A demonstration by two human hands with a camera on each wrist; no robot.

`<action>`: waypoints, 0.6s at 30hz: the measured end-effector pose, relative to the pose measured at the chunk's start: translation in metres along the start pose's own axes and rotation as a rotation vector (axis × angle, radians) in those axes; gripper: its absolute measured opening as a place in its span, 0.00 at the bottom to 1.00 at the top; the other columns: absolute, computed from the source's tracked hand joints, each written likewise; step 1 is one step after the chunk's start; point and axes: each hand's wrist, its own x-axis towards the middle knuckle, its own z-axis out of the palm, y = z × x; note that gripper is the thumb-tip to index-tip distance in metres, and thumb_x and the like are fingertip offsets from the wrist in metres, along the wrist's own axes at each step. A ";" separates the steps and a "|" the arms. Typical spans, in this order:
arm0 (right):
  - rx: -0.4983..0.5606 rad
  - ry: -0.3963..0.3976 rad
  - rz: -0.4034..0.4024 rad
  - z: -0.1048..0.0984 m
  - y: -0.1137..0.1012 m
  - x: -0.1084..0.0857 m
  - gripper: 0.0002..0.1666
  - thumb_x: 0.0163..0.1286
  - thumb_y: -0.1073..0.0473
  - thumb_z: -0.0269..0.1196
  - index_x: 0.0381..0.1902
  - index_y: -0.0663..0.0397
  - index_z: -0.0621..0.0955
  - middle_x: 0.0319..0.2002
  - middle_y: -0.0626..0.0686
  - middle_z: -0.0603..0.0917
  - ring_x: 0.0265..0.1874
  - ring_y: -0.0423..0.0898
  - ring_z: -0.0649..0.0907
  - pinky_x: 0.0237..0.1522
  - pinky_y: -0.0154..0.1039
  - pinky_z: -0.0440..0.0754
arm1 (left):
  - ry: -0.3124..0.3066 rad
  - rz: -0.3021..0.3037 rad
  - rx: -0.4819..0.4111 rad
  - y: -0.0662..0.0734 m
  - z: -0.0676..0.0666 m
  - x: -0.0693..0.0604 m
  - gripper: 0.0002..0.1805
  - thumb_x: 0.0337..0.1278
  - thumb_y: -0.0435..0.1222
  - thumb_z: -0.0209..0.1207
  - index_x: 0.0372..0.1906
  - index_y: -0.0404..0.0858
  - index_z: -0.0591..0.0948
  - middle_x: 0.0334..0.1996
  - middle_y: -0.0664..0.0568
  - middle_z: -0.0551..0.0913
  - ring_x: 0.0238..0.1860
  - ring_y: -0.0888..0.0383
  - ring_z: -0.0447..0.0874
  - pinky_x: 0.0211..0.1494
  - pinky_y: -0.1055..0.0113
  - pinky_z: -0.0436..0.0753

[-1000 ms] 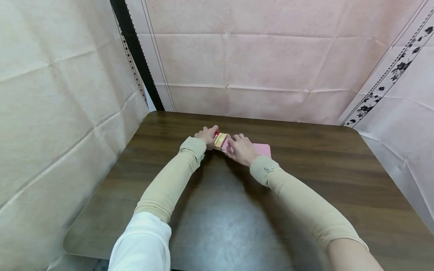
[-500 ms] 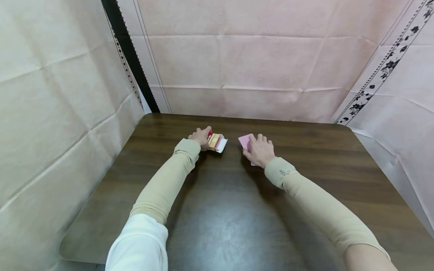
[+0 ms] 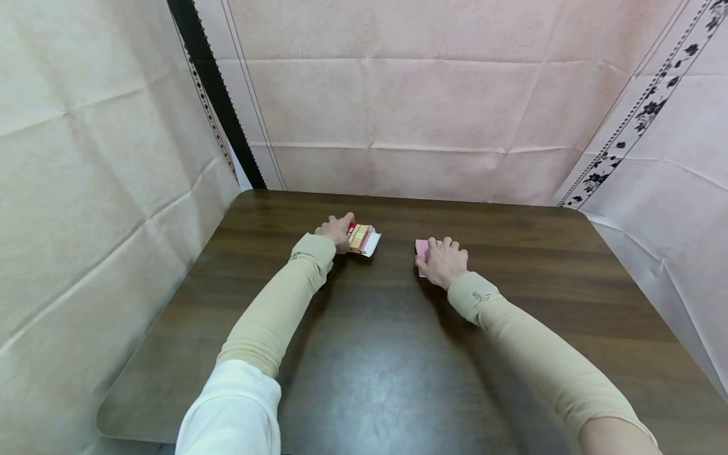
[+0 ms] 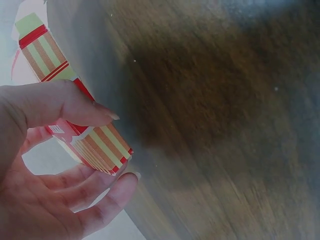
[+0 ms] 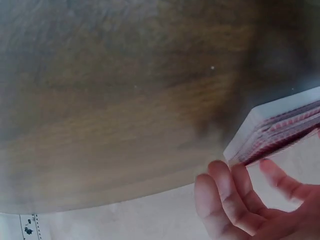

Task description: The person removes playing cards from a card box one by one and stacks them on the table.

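Observation:
In the head view my left hand grips a red and yellow striped card box near the far side of the table. Its white flap stands open toward the right. Up close in the left wrist view, the thumb lies across the striped box and the fingers curl beneath it. To the right, my right hand holds a deck of playing cards with pink-patterned backs. The right wrist view has fingertips at the edge of the deck, whose cards are slightly uneven; most of the thumb is out of frame.
A dark wooden table with rounded corners lies under both hands. Pale cloth hangs behind it and along both sides, with a black strip at the back left.
The deck has come out of the box and moved right with my right hand, then turned slightly and come a little nearer. The left hand still holds the box, its open end now exposed.

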 end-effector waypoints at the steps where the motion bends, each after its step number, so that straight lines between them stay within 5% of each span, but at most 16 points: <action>1: -0.005 -0.009 0.003 0.000 0.000 0.000 0.37 0.66 0.35 0.52 0.60 0.57 0.70 0.48 0.68 0.74 0.48 0.65 0.76 0.45 0.62 0.75 | -0.001 0.004 0.000 0.000 0.000 0.000 0.32 0.51 0.32 0.58 0.62 0.50 0.62 0.55 0.38 0.68 0.49 0.43 0.72 0.54 0.49 0.72; 6: -0.038 0.055 -0.063 -0.003 -0.005 0.002 0.34 0.68 0.36 0.52 0.58 0.57 0.71 0.50 0.67 0.73 0.50 0.64 0.74 0.47 0.60 0.75 | 0.007 0.017 0.009 0.000 0.001 0.001 0.32 0.51 0.33 0.59 0.63 0.50 0.63 0.56 0.38 0.68 0.50 0.42 0.72 0.54 0.48 0.73; 11: -0.017 0.174 -0.388 -0.014 -0.022 0.007 0.22 0.68 0.53 0.55 0.58 0.53 0.73 0.48 0.61 0.75 0.46 0.59 0.77 0.47 0.54 0.76 | 0.035 0.011 0.002 0.001 0.003 0.000 0.32 0.49 0.33 0.60 0.61 0.50 0.64 0.54 0.38 0.69 0.49 0.42 0.74 0.54 0.48 0.73; 14: 0.021 0.107 -0.548 -0.018 -0.039 0.010 0.26 0.67 0.59 0.55 0.64 0.49 0.72 0.41 0.58 0.79 0.34 0.54 0.80 0.41 0.48 0.80 | 0.036 0.014 0.000 0.004 0.004 -0.001 0.31 0.49 0.33 0.61 0.60 0.50 0.64 0.54 0.39 0.69 0.48 0.42 0.74 0.53 0.48 0.73; 18: -0.003 -0.076 -0.561 -0.021 -0.058 0.013 0.34 0.66 0.62 0.54 0.70 0.41 0.66 0.30 0.54 0.81 0.22 0.47 0.76 0.25 0.40 0.77 | 0.036 0.013 0.005 0.011 0.004 -0.002 0.31 0.49 0.32 0.61 0.59 0.51 0.64 0.53 0.39 0.69 0.45 0.44 0.73 0.51 0.50 0.73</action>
